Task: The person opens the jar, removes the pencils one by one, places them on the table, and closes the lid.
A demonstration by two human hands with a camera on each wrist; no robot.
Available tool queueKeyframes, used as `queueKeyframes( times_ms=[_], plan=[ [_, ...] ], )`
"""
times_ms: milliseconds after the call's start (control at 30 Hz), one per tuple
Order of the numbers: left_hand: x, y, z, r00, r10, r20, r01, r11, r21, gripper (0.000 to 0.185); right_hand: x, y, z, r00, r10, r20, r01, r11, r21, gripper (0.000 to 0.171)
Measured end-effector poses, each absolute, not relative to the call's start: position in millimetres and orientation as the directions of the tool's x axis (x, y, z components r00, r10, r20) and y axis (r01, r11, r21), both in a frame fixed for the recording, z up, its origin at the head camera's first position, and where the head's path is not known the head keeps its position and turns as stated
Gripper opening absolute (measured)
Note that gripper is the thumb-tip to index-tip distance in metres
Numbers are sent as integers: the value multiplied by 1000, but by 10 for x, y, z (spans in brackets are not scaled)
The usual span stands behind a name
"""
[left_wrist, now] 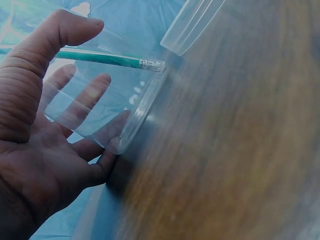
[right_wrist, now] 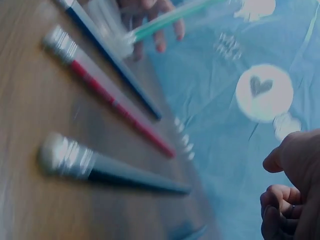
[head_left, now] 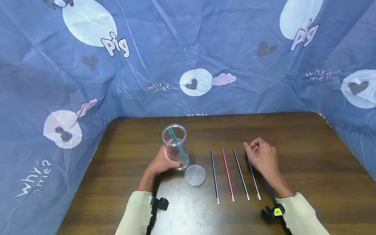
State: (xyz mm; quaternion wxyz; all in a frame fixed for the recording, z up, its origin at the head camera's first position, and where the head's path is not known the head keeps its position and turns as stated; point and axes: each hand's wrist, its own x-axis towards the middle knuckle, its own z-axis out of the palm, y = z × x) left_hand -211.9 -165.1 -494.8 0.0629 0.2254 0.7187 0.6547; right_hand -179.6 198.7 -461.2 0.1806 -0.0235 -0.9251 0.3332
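My left hand [head_left: 161, 162] grips a clear plastic jar [head_left: 175, 143] standing on the brown table [head_left: 308, 156]; the fingers wrap its wall [left_wrist: 95, 105]. A green pen [head_left: 178, 147] leans inside the jar, its tip [left_wrist: 150, 64] near the base. The jar's clear lid [head_left: 195, 175] lies flat just right of it. A blue pen [head_left: 214, 176], a red pen [head_left: 227, 174] and two dark pens [head_left: 241, 173] lie side by side. My right hand [head_left: 259, 153] hovers over the far end of the rightmost pen [head_left: 255, 184], fingers loosely curled [right_wrist: 280, 205], holding nothing.
A blue printed cloth [head_left: 188, 49] walls the table on the back and both sides. Bare tabletop stretches to the right of the pens and behind the jar. Wrist cameras [head_left: 160, 204] sit on both cream sleeves.
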Motion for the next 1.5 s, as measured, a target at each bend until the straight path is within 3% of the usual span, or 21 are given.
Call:
queueKeyframes(
  times_ms=[300, 567, 1500],
  plan=[
    [-2095, -1621, -4964, -893, 405, 194, 226, 32, 974, 82, -1682, 1711, -4286, -905, 103, 414, -210, 738, -642, 22],
    [-2101, -1620, -4975, -896, 400, 194, 225, 33, 974, 80, -1662, 1615, -4126, -895, 76, 439, -251, 728, -638, 21],
    [-2116, -1668, -4966, -897, 401, 188, 226, 50, 973, 82, -1631, 893, -3957, -890, -47, 454, -388, 600, -699, 19]
  ],
)
